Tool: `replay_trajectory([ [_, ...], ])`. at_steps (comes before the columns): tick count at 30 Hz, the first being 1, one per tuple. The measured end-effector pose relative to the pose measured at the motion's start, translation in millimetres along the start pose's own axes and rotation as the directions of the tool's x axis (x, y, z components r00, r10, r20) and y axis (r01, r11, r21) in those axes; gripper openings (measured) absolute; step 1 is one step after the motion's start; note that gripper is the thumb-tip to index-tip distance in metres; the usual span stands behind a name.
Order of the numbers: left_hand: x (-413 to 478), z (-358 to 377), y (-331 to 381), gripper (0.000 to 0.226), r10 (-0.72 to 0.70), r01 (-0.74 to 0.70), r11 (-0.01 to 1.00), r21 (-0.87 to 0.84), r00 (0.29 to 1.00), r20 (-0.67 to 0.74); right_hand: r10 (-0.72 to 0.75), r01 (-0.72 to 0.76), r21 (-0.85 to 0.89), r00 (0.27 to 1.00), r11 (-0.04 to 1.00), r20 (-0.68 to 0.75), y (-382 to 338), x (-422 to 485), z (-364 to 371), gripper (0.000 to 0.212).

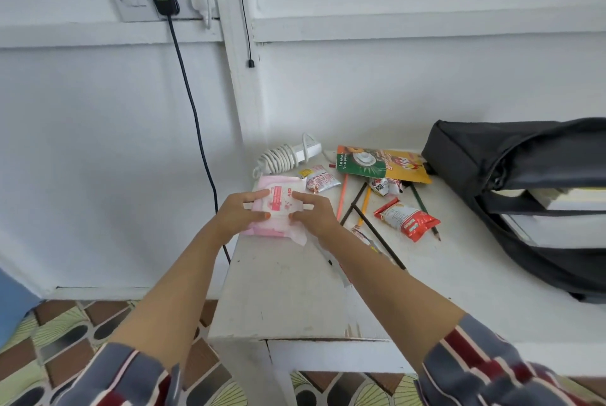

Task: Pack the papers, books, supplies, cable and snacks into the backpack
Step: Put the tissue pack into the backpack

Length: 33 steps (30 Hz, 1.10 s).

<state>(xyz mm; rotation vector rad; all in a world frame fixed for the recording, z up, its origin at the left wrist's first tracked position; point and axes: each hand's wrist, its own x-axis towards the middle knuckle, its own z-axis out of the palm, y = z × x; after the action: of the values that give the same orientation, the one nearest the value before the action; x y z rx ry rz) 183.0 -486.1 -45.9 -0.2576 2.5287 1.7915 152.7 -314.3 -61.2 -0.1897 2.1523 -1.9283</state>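
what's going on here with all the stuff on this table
A person is packing a black backpack. The left hand and right hand both grip a pink pack at the left side of the white table. The backpack lies open on the right with books already inside. Still out on the table are a coiled white cable, several snack packets and some pencils.
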Motion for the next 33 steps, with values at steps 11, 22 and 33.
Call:
replay_trajectory([
  [11,-13,64,97,0.057,0.242,-0.233,0.961,-0.148,0.969,0.044,-0.094,0.132,0.286,0.985,0.949,-0.142,-68,-42,-91,0.052],
  [22,-30,251,155,0.066,0.338,-0.347,0.937,-0.037,0.876,0.346,0.025,0.032,0.31,0.983,0.95,-0.18,-44,-123,-290,0.05],
  [33,-59,345,182,0.044,0.192,-0.251,0.967,0.035,0.815,0.547,0.17,-0.132,0.214,0.971,0.968,-0.171,-4,-165,-402,0.042],
])
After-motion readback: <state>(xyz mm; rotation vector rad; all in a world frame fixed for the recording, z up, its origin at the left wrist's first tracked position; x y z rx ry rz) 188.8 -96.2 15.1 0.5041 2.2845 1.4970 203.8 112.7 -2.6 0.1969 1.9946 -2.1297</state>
